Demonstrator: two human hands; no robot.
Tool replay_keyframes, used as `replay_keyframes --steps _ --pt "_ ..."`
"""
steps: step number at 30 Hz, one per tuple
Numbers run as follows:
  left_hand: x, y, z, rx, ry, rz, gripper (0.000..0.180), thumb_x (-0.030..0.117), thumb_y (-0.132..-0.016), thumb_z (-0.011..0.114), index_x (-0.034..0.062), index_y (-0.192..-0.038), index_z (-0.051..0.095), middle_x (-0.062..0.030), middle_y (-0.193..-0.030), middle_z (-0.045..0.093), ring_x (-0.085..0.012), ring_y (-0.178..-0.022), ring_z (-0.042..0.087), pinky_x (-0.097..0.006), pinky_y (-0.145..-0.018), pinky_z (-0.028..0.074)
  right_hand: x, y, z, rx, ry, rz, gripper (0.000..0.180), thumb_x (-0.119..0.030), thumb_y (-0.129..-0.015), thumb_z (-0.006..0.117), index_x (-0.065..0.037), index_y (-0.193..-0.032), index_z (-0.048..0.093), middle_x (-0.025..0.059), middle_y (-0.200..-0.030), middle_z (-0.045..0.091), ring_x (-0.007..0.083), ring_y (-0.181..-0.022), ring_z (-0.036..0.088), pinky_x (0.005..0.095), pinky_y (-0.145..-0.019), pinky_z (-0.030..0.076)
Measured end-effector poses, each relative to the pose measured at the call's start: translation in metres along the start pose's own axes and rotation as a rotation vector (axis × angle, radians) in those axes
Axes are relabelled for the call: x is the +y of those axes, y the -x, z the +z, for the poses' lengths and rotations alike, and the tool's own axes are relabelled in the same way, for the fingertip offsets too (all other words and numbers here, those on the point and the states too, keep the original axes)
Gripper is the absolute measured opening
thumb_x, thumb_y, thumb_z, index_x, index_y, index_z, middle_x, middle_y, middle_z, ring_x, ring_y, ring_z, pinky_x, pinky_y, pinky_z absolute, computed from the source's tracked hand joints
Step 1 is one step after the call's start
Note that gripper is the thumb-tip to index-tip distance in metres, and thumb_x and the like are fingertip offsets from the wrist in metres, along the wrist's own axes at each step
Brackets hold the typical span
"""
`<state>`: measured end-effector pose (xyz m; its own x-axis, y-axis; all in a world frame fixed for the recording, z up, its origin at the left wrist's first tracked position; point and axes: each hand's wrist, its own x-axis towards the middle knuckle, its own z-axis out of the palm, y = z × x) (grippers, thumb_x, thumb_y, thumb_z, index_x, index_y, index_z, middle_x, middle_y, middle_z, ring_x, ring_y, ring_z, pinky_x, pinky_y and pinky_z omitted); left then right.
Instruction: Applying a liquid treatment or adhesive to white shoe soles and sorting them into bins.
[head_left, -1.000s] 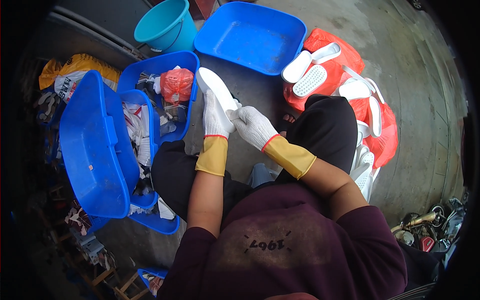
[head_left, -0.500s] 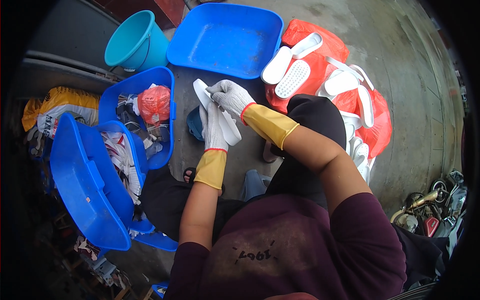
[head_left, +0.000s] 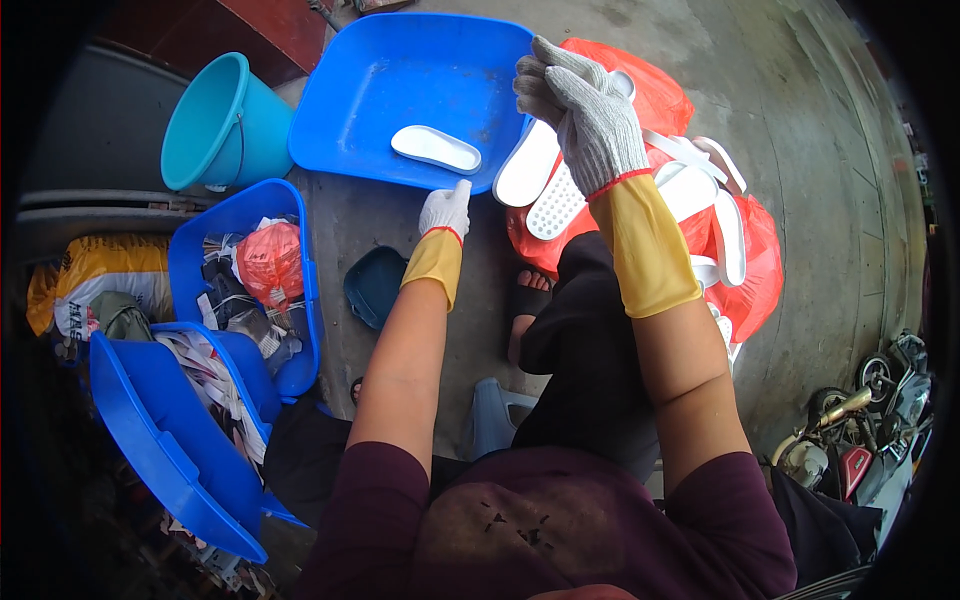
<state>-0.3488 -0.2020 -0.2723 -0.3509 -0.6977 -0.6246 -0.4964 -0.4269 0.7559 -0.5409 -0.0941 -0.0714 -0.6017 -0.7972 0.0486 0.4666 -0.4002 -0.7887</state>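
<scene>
In the upper middle of the frame, we see one white sole (head_left: 437,149) lying in the blue tray (head_left: 365,110); our right hand (head_left: 597,120), fingers loosely apart, is near the red bags (head_left: 660,88); our left hand (head_left: 444,210) is near the tray's lower rim, its grip we cannot tell

Both arms (head_left: 405,345) reach forward, the gloved right hand (head_left: 595,115) with fingers (head_left: 567,58) loosely extended, the gloved left hand (head_left: 446,211) with fingers mostly hidden.
</scene>
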Motion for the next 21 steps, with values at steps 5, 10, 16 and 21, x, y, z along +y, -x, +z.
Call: replay_keyframes --steps 5,10,16,21 --pt "-0.026 0.000 0.074 -0.265 0.389 -0.408 0.034 0.040 -0.096 0.067 0.0069 -0.095 0.062 -0.0113 -0.071 0.058 -0.0241 -0.053 0.057 -0.041 -0.045 0.040 0.004 0.007 0.004 0.030 0.103 0.014 0.048 -0.016 -0.101 0.068 0.005 -0.143 0.058 0.0178 -0.118 0.072 0.0269 -0.098 0.074 0.0390 -0.089 0.063" --pt "-0.031 -0.022 0.063 -0.283 0.491 -0.289 0.053 0.033 -0.101 0.060 -0.0010 -0.141 0.055 -0.0157 -0.108 0.068 -0.0271 -0.071 0.067 -0.044 -0.061 0.057 0.000 0.002 0.015 0.070 0.121 -0.006 0.042 -0.012 -0.099 0.066 0.003 -0.138 0.063 0.0129 -0.116 0.072 0.0206 -0.096 0.072 0.0342 -0.089 0.061" --pt "0.032 0.024 0.012 0.172 0.110 0.386 0.041 0.027 -0.102 0.060 -0.0039 -0.127 0.064 -0.0191 -0.119 0.069 -0.0282 -0.101 0.073 -0.040 -0.081 0.064 0.012 0.010 -0.004 -0.096 1.142 -0.065 0.055 -0.004 -0.095 0.064 -0.009 -0.150 0.058 0.0086 -0.127 0.071 0.0230 -0.115 0.070 0.0327 -0.102 0.055" --pt "0.088 0.112 -0.079 0.191 -0.317 0.847 0.036 0.031 -0.100 0.065 0.0024 -0.122 0.068 -0.0230 -0.112 0.070 -0.0400 -0.107 0.068 -0.045 -0.092 0.053 0.025 0.034 0.007 -0.289 1.578 -0.087 0.054 -0.006 -0.088 0.068 -0.017 -0.140 0.060 0.0176 -0.145 0.059 0.0337 -0.130 0.061 0.0407 -0.110 0.051"
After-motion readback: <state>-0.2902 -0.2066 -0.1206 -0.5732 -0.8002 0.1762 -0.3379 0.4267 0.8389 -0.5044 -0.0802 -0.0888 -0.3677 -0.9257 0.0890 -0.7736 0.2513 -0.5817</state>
